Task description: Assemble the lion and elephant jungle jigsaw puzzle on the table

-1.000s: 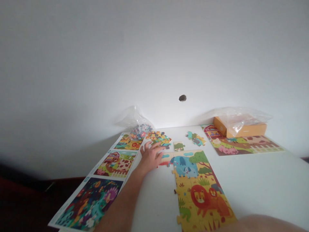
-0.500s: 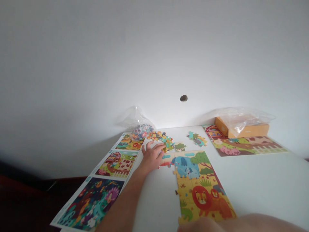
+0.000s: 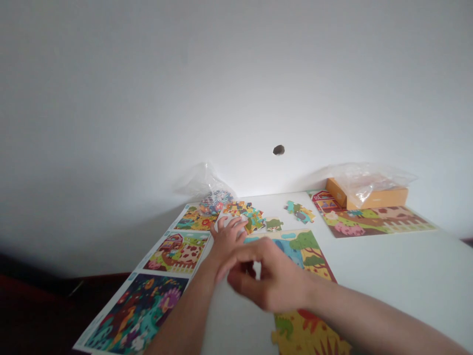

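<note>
The left hand (image 3: 227, 237) is held open just beside loose jigsaw pieces (image 3: 246, 215) on the worktop (image 3: 406, 276); whether anything is gripped by the blurred, half-curled right hand (image 3: 266, 281) cannot be told. The pieces are judged light, stiff card, best pinched by their edges.

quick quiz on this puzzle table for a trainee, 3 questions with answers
1. Which is nearer the loose puzzle pieces: the left hand or the right hand?
2. True or false: a clear plastic bag lies over the orange box.
3. How many picture panels does the long printed strip left of the hands show?

Key: 1. the left hand; 2. true; 3. three
</note>
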Motion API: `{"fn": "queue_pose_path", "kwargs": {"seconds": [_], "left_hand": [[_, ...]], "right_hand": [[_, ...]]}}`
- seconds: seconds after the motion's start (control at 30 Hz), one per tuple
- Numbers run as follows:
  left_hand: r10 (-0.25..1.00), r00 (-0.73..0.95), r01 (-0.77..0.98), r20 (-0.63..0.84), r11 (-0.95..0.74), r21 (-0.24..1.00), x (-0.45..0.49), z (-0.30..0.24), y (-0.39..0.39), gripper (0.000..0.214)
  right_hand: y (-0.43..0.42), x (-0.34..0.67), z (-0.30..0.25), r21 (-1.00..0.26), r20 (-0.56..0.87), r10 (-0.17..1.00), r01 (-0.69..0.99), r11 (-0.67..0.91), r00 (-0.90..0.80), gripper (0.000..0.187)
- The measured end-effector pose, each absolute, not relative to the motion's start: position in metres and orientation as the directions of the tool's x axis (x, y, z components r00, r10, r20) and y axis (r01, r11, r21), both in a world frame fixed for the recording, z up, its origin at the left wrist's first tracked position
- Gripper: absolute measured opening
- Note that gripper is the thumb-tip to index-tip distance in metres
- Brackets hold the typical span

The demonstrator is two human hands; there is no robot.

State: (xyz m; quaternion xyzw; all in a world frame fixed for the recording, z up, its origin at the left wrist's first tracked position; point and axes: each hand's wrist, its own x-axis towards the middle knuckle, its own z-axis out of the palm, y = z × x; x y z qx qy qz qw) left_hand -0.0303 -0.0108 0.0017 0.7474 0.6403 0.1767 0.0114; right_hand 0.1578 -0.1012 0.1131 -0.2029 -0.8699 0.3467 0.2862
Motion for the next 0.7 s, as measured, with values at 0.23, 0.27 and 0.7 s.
{"fn": "queue_pose_path", "kwargs": {"seconds": [0.23,0.27,0.7], "left_hand": [[0.956,0.073,0.965,0.285,-0.140,0.223,-0.034,-0.004,-0.007,0.036],[0.955,0.064,0.966,0.290,-0.132,0.221,-0.034,-0.005,-0.006,0.036],[0.955,0.156,0.950,0.252,-0.215,0.225,-0.028,-0.005,-0.009,0.040]], "right_hand": [[0.001,0.196,0.065,-0.150,0.154,0.984,0.983,0.107,-0.084,0.033],[0.012,0.208,0.059,-0.144,0.115,0.993,0.988,0.049,-0.033,0.035],[0.024,0.204,0.017,-0.306,0.063,0.780,0.732,0.608,-0.622,0.053]]}}
